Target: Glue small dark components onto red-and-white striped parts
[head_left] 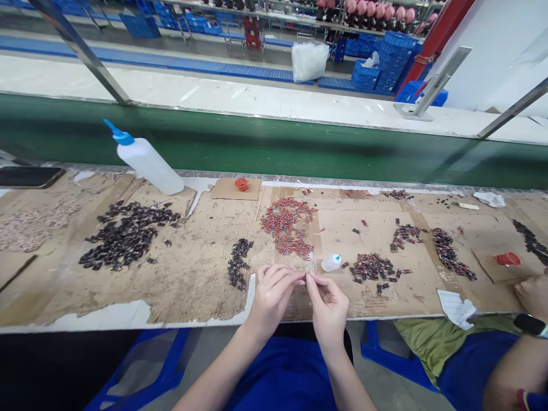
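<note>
My left hand and my right hand meet fingertip to fingertip above the table's front edge. Both are closed in a pinch, and whatever small piece sits between them is too tiny and covered to name. Just beyond lies a pile of small red-and-silver parts. A little white bottle with a blue tip lies on its side by my right hand. To the left of my left hand is a small heap of dark parts. Right of the bottle lies a heap of joined dark-and-red pieces.
A large white squeeze bottle leans at the back left, near a big dark pile. A red cap sits on a cardboard piece. At right, a co-worker's hand rests near a red cup. A green conveyor belt runs behind.
</note>
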{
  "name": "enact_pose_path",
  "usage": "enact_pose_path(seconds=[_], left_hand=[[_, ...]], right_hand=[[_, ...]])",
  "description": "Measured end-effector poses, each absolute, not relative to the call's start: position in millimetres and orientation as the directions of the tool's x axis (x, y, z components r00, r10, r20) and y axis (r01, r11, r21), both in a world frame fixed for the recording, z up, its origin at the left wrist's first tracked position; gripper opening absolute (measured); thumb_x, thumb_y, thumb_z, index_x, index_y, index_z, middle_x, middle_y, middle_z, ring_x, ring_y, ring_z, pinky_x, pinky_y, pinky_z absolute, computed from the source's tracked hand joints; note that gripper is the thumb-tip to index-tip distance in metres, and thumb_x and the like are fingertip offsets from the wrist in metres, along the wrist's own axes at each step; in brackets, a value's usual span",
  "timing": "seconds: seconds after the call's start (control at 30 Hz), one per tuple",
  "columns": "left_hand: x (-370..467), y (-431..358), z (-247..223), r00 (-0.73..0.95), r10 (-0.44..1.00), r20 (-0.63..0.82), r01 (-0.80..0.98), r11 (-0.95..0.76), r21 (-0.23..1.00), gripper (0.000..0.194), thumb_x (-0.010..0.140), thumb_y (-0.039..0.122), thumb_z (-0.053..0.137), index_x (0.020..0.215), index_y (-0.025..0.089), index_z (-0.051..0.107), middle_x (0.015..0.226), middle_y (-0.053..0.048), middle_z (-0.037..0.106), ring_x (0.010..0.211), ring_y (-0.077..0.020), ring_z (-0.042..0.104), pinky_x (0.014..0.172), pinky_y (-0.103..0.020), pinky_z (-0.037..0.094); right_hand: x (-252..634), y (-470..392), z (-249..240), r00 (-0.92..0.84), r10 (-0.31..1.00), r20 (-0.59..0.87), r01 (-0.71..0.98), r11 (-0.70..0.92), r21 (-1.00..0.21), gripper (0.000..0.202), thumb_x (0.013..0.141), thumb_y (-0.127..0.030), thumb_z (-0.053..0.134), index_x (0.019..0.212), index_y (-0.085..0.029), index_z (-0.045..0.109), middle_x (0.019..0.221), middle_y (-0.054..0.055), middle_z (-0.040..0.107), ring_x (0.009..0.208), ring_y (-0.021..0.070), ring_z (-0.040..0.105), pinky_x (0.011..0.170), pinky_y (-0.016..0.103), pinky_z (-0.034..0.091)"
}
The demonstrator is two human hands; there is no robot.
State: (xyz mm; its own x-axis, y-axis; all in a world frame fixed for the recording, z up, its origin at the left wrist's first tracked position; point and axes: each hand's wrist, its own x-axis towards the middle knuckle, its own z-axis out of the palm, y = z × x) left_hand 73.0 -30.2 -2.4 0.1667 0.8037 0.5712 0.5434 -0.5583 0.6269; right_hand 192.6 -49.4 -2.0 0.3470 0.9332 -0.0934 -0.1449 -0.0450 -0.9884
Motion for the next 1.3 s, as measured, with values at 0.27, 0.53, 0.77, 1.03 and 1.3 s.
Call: enact_pose_path(seconds=[0.27,0.53,0.77,1.03,1.3], left_hand=[[73.7,-25.9,2.1,0.159,0.943,0.292,0.217,-0.322,0.922,0.014,0.088,0.023,0.061,0.092,0.020,0.074,0.086,-0.006,0.075,0.083,-0.0191,0.068,0.077,-0.032,0.053],[74.5,-26.4,3.1,0.092,0.985,0.144,0.140,-0.156,0.978,0.013,0.082,0.021,0.065,0.087,0.021,0.077,0.084,-0.006,0.076,0.081,-0.0198,0.069,0.076,-0.031,0.056],[78.9,-26.1,1.8,0.064,0.989,0.132,0.191,-0.142,0.971,0.013,0.082,0.019,0.063,0.087,0.019,0.076,0.085,-0.007,0.076,0.082,-0.0189,0.069,0.079,-0.031,0.055],[85.3,-30.4,5.7,0.113,0.981,0.160,0.227,-0.183,0.957,0.012,0.083,0.018,0.059,0.085,0.018,0.071,0.083,-0.006,0.072,0.082,-0.0188,0.066,0.076,-0.031,0.053],[95.7,-33.0,-1.2,0.228,0.955,0.191,0.253,-0.248,0.935,0.033,0.088,0.026,0.060,0.121,0.022,0.060,0.095,-0.005,0.072,0.096,-0.0201,0.063,0.088,-0.036,0.048]], right_hand=[[196.9,-46.8,-2.1,0.392,0.918,-0.064,-0.119,-0.018,-0.993,0.018,0.069,-0.032,0.076,0.079,-0.017,0.076,0.082,0.008,0.076,0.077,0.0233,0.072,0.077,0.038,0.059],[197.3,-50.0,-8.9,0.331,0.930,0.159,0.118,0.126,-0.985,0.012,0.080,-0.027,0.068,0.085,-0.019,0.076,0.083,0.007,0.073,0.080,0.0205,0.069,0.077,0.035,0.058],[201.0,-50.2,-10.3,0.285,0.941,0.183,0.218,0.123,-0.968,0.016,0.084,-0.029,0.063,0.086,-0.019,0.075,0.088,0.010,0.074,0.084,0.0213,0.069,0.080,0.037,0.058],[212.0,-53.6,-9.2,0.336,0.942,-0.004,0.059,-0.025,-0.998,0.021,0.075,-0.032,0.072,0.089,-0.016,0.075,0.089,0.011,0.075,0.079,0.0226,0.072,0.076,0.036,0.060],[244.7,-59.4,-10.4,0.396,0.905,0.156,0.216,0.073,-0.974,0.014,0.077,-0.031,0.070,0.083,-0.019,0.075,0.083,0.008,0.074,0.077,0.0212,0.070,0.072,0.035,0.058]])
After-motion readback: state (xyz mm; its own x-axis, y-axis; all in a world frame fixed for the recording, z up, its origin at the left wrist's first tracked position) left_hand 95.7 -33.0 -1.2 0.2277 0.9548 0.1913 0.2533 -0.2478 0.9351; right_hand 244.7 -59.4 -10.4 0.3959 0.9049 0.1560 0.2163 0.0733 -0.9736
